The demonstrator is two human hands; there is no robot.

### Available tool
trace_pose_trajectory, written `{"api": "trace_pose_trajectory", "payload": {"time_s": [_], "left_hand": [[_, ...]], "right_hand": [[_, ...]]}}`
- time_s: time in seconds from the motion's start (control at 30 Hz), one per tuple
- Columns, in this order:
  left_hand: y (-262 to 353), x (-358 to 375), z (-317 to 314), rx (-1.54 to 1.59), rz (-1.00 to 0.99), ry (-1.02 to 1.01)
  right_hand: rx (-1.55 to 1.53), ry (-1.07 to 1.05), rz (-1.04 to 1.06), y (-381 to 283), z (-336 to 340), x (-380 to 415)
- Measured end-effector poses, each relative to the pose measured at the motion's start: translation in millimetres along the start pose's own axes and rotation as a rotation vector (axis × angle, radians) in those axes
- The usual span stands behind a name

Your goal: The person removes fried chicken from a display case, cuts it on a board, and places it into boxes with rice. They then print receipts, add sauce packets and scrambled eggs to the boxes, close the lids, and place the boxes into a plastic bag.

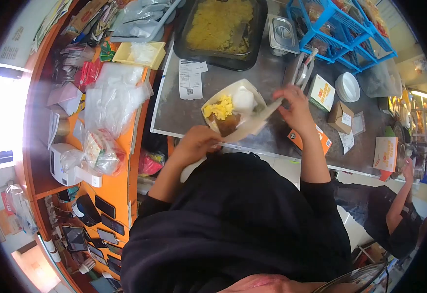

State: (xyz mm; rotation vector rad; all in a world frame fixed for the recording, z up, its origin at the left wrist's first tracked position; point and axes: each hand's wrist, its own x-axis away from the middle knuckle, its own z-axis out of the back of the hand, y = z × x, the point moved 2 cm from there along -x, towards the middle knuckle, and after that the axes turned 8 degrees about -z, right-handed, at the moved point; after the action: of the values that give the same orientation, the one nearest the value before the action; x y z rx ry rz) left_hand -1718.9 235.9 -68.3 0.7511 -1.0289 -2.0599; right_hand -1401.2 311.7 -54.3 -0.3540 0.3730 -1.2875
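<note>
A paper food box (206,103) stands unfolded near the front edge of the metal counter. In it lie yellow scrambled egg (220,108), a white mound of rice (244,100) and a brown saucy piece (224,125). My left hand (199,143) grips the box at its near left corner, fingers closed on the edge. My right hand (294,106) pinches the raised lid flap on the right, which is slightly blurred. A printed receipt (190,80) lies flat to the left of the box.
Behind the box sits a black tray of yellow food (218,29), beside a lidded steel container (283,34) and a blue rack (330,29). Closed boxes (322,93) and white bowls (347,87) stand on the right. A co-worker (384,210) works at far right. Phones line the orange shelf (125,146).
</note>
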Motion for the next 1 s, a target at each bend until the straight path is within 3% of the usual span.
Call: {"api": "trace_pose_trajectory", "payload": {"time_s": [0.03, 0.1, 0.13, 0.17, 0.2, 0.23, 0.27, 0.33, 0.4, 0.47, 0.57, 0.7, 0.8, 0.87, 0.97, 1.0], "left_hand": [[-2, 5, 10, 0.314, 0.175, 0.068], [-24, 8, 18, 0.179, 0.221, 0.335], [-30, 7, 24, 0.108, 0.244, 0.465], [-31, 1, 24, -0.203, 0.247, 0.575], [-32, -4, 18, -0.366, 0.306, 0.518], [-32, -8, 10, -0.528, 0.36, 0.458], [-34, -12, 1, -0.69, 0.41, 0.398], [-48, -14, -22, -0.627, 0.414, 0.29], [-58, -14, -33, -0.521, 0.434, 0.271], [-74, -17, -26, -0.215, 0.584, 0.164], [-117, -10, -32, 0.122, 0.648, 0.176], [-100, -14, -28, 0.393, 0.58, 0.386], [-73, -16, -17, 0.319, 0.342, 0.529], [-72, -17, -13, 0.195, 0.411, 0.456], [-68, -28, -6, 0.014, 0.557, 0.259], [-67, -33, -6, -0.044, 0.611, 0.18]], "right_hand": [[-0.17, -0.156, -0.129, 2, -5, 1], [-0.511, -0.472, -0.387, -1, -15, 10], [-0.506, -0.326, -0.444, -10, -20, 13], [-0.498, -0.176, -0.499, -23, -29, 17], [-0.486, -0.021, -0.551, -32, -39, 21], [-0.19, 0.227, -0.376, -33, -55, 27], [-0.051, 0.273, -0.388, -40, -65, 30], [0.228, 0.36, -0.411, -54, -82, 32], [0.036, 0.108, -0.506, -40, -107, 30], [-0.254, -0.086, -0.566, -31, -114, 21], [-0.476, -0.239, -0.666, -12, -124, 16], [-0.522, -0.001, -0.631, -33, -105, 20], [-0.454, 0.159, -0.545, -38, -106, 31], [-0.24, 0.16, -0.537, -51, -91, 32], [-0.222, -0.165, -0.706, -59, -90, 20], [-0.16, -0.184, -0.732, -58, -93, 17]]}}
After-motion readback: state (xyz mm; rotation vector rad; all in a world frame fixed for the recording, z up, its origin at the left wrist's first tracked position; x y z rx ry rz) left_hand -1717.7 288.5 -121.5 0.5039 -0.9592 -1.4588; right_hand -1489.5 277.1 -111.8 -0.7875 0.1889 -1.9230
